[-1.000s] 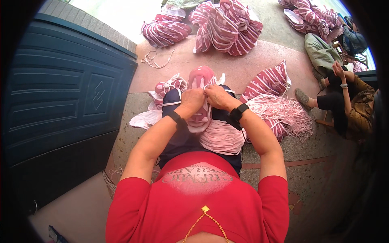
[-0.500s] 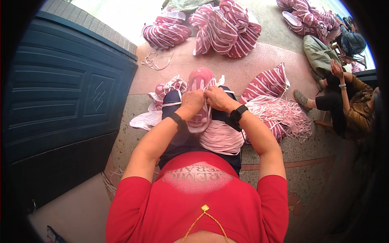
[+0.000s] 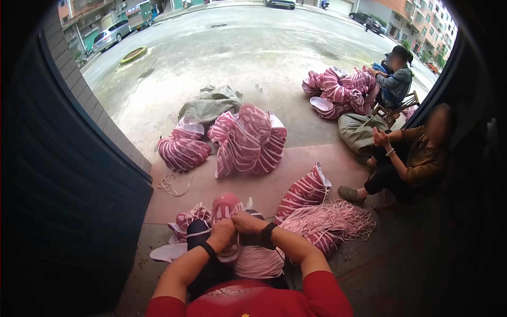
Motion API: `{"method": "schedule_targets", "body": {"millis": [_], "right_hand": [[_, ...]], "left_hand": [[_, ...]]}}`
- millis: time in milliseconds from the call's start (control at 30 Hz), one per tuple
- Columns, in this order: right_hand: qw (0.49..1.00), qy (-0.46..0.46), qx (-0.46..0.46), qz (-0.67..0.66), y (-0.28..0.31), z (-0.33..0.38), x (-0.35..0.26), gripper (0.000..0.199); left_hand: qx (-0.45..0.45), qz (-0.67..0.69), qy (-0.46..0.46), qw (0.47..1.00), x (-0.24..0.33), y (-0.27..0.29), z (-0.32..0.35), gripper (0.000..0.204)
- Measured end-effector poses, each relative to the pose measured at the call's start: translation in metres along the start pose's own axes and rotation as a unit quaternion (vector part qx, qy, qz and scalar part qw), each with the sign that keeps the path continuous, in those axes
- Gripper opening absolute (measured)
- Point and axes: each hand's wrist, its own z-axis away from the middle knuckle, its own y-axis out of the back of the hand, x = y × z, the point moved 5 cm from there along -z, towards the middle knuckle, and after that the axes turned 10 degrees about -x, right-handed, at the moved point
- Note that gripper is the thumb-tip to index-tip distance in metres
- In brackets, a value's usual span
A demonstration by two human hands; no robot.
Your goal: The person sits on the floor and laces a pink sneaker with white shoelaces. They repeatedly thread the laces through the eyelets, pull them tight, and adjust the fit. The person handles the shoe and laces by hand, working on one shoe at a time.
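Note:
A pink shoe upper (image 3: 226,205) stands toe away from me over my lap. My left hand (image 3: 222,234) is closed on its near part. Close beside it, my right hand (image 3: 248,223) has its fingers pinched at the upper's opening; what lies between them is too small to make out. On my lap, under my right forearm, rests a thick bundle of pale pink shoelaces (image 3: 259,262). More laced uppers (image 3: 190,217) sit by my left knee, partly hidden behind the leg.
To my right lie a stack of uppers (image 3: 303,193) and a heap of loose laces (image 3: 338,219). Farther off stand big bundles of uppers (image 3: 248,140) and a grey-green sack (image 3: 211,103). A seated person (image 3: 412,153) is at right, another (image 3: 393,79) beyond. A dark door (image 3: 79,211) stands left.
The view has tipped up, so the street now shows and my hands sit lower in the picture. Both hands stay together at the same shoe upper.

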Motion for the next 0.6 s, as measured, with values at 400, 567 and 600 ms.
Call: {"method": "schedule_targets", "body": {"millis": [400,567,600], "right_hand": [[0.998,0.032,-0.024,-0.040,-0.005,0.000,0.003,0.018],[0.998,0.019,-0.034,-0.052,-0.007,0.002,0.008,0.021],[0.998,0.017,-0.029,-0.051,-0.007,0.002,0.009,0.020]], "left_hand": [[-0.018,0.073,0.020,0.997,-0.010,0.011,0.002,0.011],[-0.010,0.046,-0.064,0.997,-0.010,0.006,0.004,0.012],[-0.008,0.056,-0.073,0.996,-0.012,0.005,0.003,0.014]]}}
